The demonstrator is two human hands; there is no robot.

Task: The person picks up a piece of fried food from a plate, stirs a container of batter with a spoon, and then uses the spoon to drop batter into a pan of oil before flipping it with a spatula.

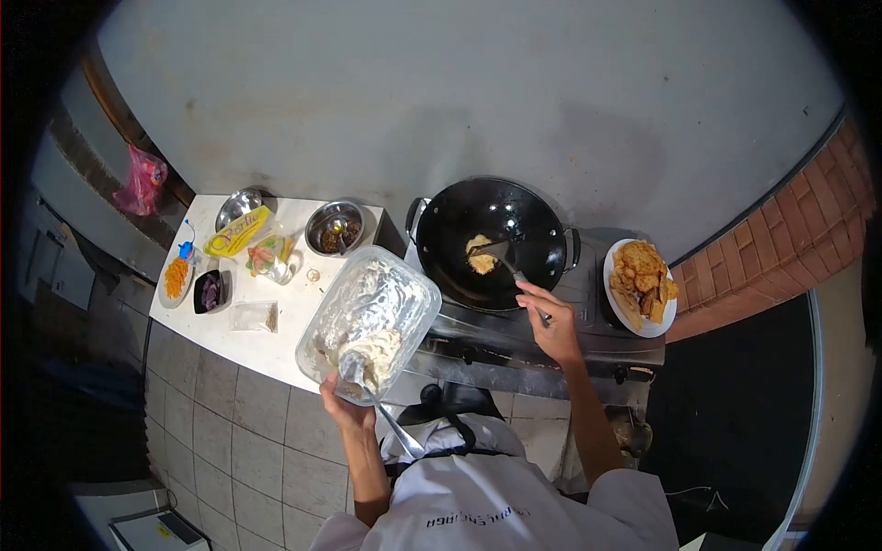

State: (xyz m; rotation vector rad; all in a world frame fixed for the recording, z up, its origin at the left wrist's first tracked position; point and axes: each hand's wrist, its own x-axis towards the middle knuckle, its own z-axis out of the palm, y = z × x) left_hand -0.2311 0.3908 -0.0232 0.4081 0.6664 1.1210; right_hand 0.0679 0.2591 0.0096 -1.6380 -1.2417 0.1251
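My left hand (347,404) grips the near corner of a clear plastic container (418,292), held tilted over the white table's right end. Pale batter (378,354) clings to its bottom, and a metal spoon (395,424) rests in it with the handle sticking out toward me. Fingers wrapped round its handle, my right hand (551,326) holds a spatula (515,273) reaching into a black wok (459,207). The spatula's blade touches or lies over a small golden fritter (481,263) in the wok, partly hiding it.
Right of the wok, a white plate (654,328) carries fried pieces (640,266). The stove (588,317) sits under the wok. On the white table (207,332) are a metal bowl with dark sauce (340,234), a yellow packet (237,235), shredded orange food (175,276) and a dark bowl (209,292).
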